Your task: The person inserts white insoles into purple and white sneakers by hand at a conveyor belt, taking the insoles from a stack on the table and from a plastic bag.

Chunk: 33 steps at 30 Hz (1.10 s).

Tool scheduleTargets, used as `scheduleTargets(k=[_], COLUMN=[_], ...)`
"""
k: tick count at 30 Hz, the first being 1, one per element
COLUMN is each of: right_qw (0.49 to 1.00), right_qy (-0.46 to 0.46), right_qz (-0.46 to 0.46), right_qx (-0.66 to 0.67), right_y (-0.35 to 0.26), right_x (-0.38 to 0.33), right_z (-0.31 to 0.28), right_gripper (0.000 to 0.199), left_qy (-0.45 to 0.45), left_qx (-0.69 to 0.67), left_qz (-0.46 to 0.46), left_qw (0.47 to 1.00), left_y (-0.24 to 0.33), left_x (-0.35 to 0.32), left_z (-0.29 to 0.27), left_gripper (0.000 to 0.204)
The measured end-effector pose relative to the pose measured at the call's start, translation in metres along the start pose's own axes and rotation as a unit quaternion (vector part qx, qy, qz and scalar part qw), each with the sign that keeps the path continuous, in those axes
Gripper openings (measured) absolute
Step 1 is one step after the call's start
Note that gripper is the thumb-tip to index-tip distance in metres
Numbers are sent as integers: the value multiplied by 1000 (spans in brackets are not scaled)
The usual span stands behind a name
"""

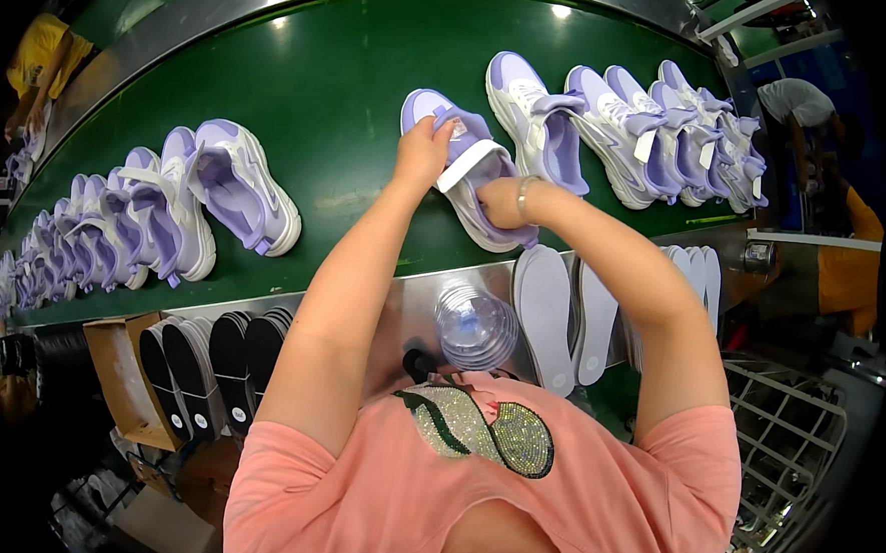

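Observation:
A lavender and white sneaker (486, 229) lies on the green work surface in front of me, its toe pointing away. My left hand (424, 153) grips it near the toe and tongue, fingers wrapped round the upper. Across the opening stands a white rounded flap (472, 166); whether it is the tongue or an insole end I cannot tell. My right hand (505, 202) reaches into the shoe at the heel side, with its fingers hidden inside. Just right of it stands another sneaker (537, 116), close to my right wrist.
More matching sneakers line up at the right (621, 136) and in a long row at the left (232, 185). Along the near edge lie grey insoles (544, 317), a stack of clear plastic cups (475, 326), black insoles (192, 374) and a cardboard box (122, 380). A wire basket (781, 424) stands at lower right.

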State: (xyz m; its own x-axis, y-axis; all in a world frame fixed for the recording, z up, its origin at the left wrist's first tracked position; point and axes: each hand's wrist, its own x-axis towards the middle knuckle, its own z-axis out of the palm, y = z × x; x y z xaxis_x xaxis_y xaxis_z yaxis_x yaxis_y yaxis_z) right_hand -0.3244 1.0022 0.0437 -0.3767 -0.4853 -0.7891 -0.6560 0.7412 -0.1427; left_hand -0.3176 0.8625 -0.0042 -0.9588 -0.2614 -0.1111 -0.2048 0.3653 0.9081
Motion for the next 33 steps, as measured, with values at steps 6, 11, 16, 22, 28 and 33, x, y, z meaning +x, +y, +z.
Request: scheduleTargets(k=[6, 11, 16, 22, 28, 33], right_qw=[998, 992, 901, 851, 836, 889], right_qy=[-53, 112, 432, 518, 530, 365], right_qz=[25, -41, 8, 2, -101, -132], right_qx=[-14, 31, -51, -83, 97, 243], right_y=[2, -2, -2, 13, 11, -31], right_x=[-21, -36, -21, 3, -13, -105], right_z=[25, 5, -9, -11, -10, 23], right_gripper=[47, 33, 23, 36, 10, 10], left_qy=[-34, -33, -114, -124, -62, 74], left_qx=[-37, -220, -259, -268, -232, -129], left_qz=[-16, -96, -165, -176, -112, 48], left_qw=[999, 970, 945, 939, 964, 988], left_y=[7, -9, 19, 12, 16, 4], left_x=[-5, 1, -9, -5, -7, -9], left_z=[6, 8, -9, -3, -2, -53], left_gripper=[33, 45, 48, 47, 42, 33])
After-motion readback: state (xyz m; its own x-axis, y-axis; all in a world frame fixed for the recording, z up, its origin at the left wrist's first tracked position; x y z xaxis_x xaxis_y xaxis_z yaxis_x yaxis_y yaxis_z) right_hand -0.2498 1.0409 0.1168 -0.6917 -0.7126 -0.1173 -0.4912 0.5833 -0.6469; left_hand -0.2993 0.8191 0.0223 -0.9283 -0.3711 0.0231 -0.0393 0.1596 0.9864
